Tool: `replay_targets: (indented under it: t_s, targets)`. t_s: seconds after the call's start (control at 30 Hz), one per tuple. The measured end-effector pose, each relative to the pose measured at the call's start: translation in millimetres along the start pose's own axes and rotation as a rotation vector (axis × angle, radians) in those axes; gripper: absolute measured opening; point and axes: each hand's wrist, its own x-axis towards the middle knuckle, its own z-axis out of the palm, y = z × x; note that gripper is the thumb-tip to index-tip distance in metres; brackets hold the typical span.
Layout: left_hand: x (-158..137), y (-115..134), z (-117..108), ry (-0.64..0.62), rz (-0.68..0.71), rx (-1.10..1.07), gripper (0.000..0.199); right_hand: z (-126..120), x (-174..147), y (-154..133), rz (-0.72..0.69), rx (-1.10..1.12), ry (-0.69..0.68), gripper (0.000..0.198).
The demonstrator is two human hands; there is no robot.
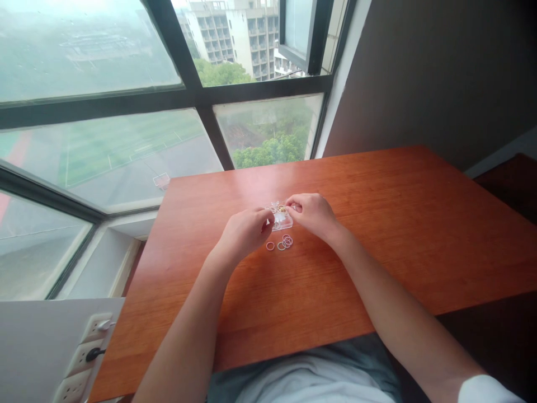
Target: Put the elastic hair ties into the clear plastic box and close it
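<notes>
A small clear plastic box (286, 226) sits on the table between my hands, with several thin rings inside. They look like small hair ties. A pale yellow ring (281, 209) shows at the box's far side, close to my right fingertips. My right hand (314, 214) is closed in a pinch at the box's right edge; what it holds, if anything, is too small to tell. My left hand (246, 230) has its fingers curled at the box's left side, its fingertips partly hidden. Nearer to me lie a pink ring (270, 245), a light green ring (281, 246) and overlapping pinkish-purple rings (287, 241).
The reddish-brown wooden table (403, 224) reaches far to the right. Dark-framed windows (203, 98) stand beyond its far and left edges. A grey wall (411, 84) rises behind on the right. Wall sockets (79, 358) with plugs are at lower left.
</notes>
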Motion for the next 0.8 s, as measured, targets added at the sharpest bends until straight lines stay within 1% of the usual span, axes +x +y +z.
replay_targets:
  t_s: [0.2,0.3,0.37,0.43,0.53,0.6,0.7,0.8]
  targets:
    - [5,-6,11,0.018,-0.03,0.006,0.021,-1,0,-1,0.0,-0.013,0.001,0.018]
    - [4,-6,9,0.031,-0.035,-0.004,0.021,-1,0,-1,0.003,-0.026,-0.01,0.018]
    - [3,-4,6,0.025,-0.012,-0.014,0.019,-1,-1,0,0.001,-0.03,-0.013,0.018]
    - [1,0,4,-0.021,0.028,-0.036,0.017,-1,-1,0,0.002,-0.031,-0.017,0.018]
    - [-2,8,3,-0.155,0.09,-0.047,0.015,0,0,0,0.017,-0.034,-0.025,0.019]
    - [-5,13,3,-0.221,0.127,-0.032,0.017,-1,0,0,0.026,-0.037,-0.028,0.019]
    - [-7,16,4,-0.25,0.154,-0.02,0.017,-2,0,-1,0.01,-0.039,-0.051,0.02]
    - [-7,10,2,-0.24,0.111,-0.026,0.017,-5,-3,-6,-0.093,-0.027,-0.178,0.018]
